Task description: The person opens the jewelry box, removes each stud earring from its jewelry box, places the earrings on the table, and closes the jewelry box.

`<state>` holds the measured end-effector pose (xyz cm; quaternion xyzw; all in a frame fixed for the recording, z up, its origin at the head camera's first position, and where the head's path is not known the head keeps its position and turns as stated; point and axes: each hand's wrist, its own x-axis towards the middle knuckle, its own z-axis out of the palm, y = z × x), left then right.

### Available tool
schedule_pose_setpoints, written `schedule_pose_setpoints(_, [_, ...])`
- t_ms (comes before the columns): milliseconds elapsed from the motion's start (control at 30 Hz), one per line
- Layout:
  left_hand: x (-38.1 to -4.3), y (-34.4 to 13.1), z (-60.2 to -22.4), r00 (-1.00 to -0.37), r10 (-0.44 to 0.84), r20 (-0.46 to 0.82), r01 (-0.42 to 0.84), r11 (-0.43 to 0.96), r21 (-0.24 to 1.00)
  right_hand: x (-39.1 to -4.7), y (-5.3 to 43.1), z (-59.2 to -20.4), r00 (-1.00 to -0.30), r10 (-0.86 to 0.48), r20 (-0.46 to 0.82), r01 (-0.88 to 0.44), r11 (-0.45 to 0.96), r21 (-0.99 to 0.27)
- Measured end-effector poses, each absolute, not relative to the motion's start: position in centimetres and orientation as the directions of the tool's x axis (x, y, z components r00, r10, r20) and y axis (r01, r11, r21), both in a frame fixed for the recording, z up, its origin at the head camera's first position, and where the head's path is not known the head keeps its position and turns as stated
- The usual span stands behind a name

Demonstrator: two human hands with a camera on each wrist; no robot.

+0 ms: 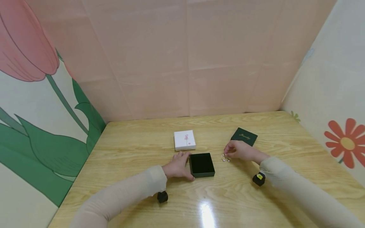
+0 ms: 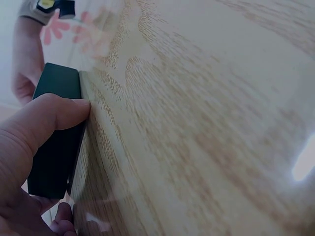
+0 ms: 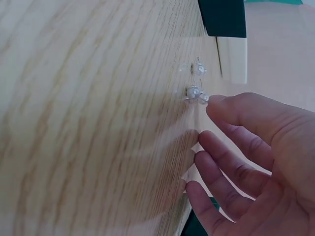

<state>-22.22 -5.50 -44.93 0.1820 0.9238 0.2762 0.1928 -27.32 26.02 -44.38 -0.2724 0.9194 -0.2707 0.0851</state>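
Observation:
An open dark green box [image 1: 202, 174] sits mid-table, its inside black. My left hand [image 1: 179, 165] grips its left side, thumb at the front corner and fingers toward the back corner. In the left wrist view the thumb [image 2: 59, 110] lies across the box wall [image 2: 56, 157]. Several small pearl earrings [image 1: 223, 160] lie on the wood to the right of the box. My right hand [image 1: 239, 150] is over them, its thumb and forefinger pinching at one pearl earring [image 3: 203, 99]. Two more pearls [image 3: 198, 70] show beside the fingertips; the forefinger's tip is hidden behind the thumb.
A dark green lid [image 1: 246, 136] with gold lettering lies behind my right hand. Behind the open box stands a white box [image 1: 184, 140] with a pink flower print. The wooden table [image 1: 137, 142] meets a pink wall covering [image 1: 154, 79] at the back.

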Motion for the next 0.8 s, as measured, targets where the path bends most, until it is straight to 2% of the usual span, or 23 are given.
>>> schedule_pose_setpoints(800, [-22.32,-5.47,-44.89,-0.858,0.443,-0.261,0.227,0.781,0.582,-27.24,25.68,-43.94,-0.819,-0.574,-0.011,-0.498,0.719,-0.484])
